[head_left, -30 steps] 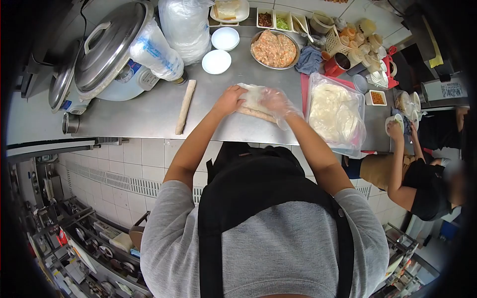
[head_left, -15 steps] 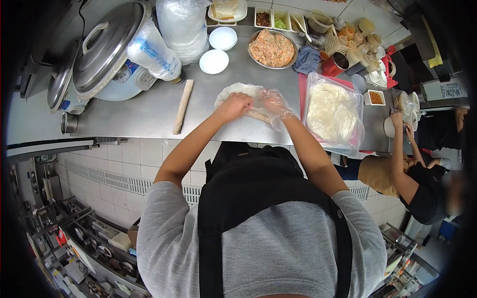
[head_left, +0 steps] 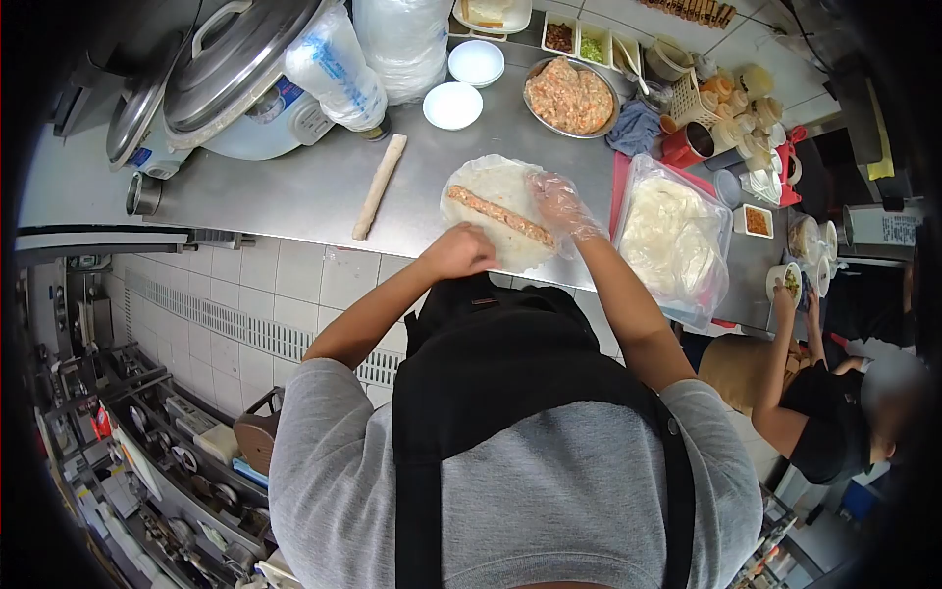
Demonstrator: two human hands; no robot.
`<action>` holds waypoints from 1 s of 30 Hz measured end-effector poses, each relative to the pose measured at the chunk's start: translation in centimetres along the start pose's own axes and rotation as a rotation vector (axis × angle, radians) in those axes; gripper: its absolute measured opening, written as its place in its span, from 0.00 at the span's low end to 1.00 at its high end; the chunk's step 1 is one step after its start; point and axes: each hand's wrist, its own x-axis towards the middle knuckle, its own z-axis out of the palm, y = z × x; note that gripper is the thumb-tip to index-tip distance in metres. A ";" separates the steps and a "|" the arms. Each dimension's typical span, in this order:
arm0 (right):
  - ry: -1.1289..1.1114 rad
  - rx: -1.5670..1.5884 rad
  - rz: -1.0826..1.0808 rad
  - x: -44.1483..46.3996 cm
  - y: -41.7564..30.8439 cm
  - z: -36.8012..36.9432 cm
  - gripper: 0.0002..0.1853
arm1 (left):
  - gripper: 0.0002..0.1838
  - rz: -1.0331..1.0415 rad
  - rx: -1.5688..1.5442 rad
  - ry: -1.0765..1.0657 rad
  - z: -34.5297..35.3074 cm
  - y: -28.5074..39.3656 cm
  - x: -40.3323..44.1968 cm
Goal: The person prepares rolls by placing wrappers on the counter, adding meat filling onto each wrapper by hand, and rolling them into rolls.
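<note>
A thin, pale, round wrapper sheet (head_left: 491, 172) lies spread on the steel counter. A line of pinkish minced filling (head_left: 502, 216) runs diagonally across it. My bare left hand (head_left: 461, 250) is closed at the sheet's near left edge, fingers curled and seemingly pinching it. My right hand (head_left: 559, 204), in a clear plastic glove, rests at the right edge beside the filling's end. Its fingers look loosely stretched, though the glove blurs them. To the left lies a long, finished-looking pale roll (head_left: 380, 187), apart from both hands.
Behind the sheet sit a bowl of minced filling (head_left: 572, 96) and two white bowls (head_left: 453, 105). A plastic-covered tray of pale sheets (head_left: 672, 240) is on the right. Large lidded pots (head_left: 245, 79) stand left. A co-worker (head_left: 785, 393) holds a bowl at far right.
The sheet, earlier folded under both hands, now lies spread with its filling exposed. My left hand has come down toward my body. The whole view has tilted slightly.
</note>
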 end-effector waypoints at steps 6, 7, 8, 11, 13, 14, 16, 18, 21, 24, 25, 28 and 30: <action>-0.134 0.026 0.158 -0.9 -2.9 -2.7 0.19 | 0.15 0.060 0.024 0.437 -0.1 -2.3 5.7; -0.108 0.074 0.169 -1.5 -3.1 -2.8 0.21 | 0.15 0.065 0.022 0.437 0.2 -2.8 6.2; -0.106 0.071 0.171 -1.9 -2.9 -2.5 0.21 | 0.16 0.084 0.010 0.370 0.4 -3.2 6.6; 0.060 0.068 0.074 -2.7 -2.4 -1.6 0.27 | 0.17 0.090 0.007 0.264 0.8 -3.6 7.1; 0.001 0.107 0.155 -2.8 -2.9 -2.1 0.27 | 0.17 0.082 0.019 0.219 0.5 -3.9 6.9; 0.005 0.109 0.161 -2.9 -3.0 -2.1 0.27 | 0.16 0.092 0.008 0.228 0.4 -4.1 6.6; -0.030 0.114 0.205 -2.8 -3.0 -1.9 0.27 | 0.15 0.104 0.001 0.235 0.1 -4.6 6.1; 0.007 0.095 0.172 -3.1 -3.2 -1.7 0.26 | 0.15 0.088 0.017 0.231 -0.3 -5.1 5.5; 0.089 0.050 0.046 -4.1 -3.8 -0.7 0.24 | 0.14 0.136 0.118 0.274 -0.8 -5.8 4.7; -0.039 -0.127 -0.080 -6.4 -6.5 -2.0 0.26 | 0.14 0.144 0.186 0.331 -1.1 -6.8 4.2; -0.213 -0.280 -0.113 -7.0 -7.9 -3.0 0.27 | 0.14 0.141 0.186 0.332 -1.2 -6.9 3.9; 0.059 -0.393 -0.408 -7.7 -5.5 1.4 0.32 | 0.14 0.105 0.261 0.310 -1.6 -7.3 3.4; 0.023 -0.419 -0.352 -9.1 -5.8 2.0 0.35 | 0.14 0.103 0.270 0.305 -1.9 -7.5 3.2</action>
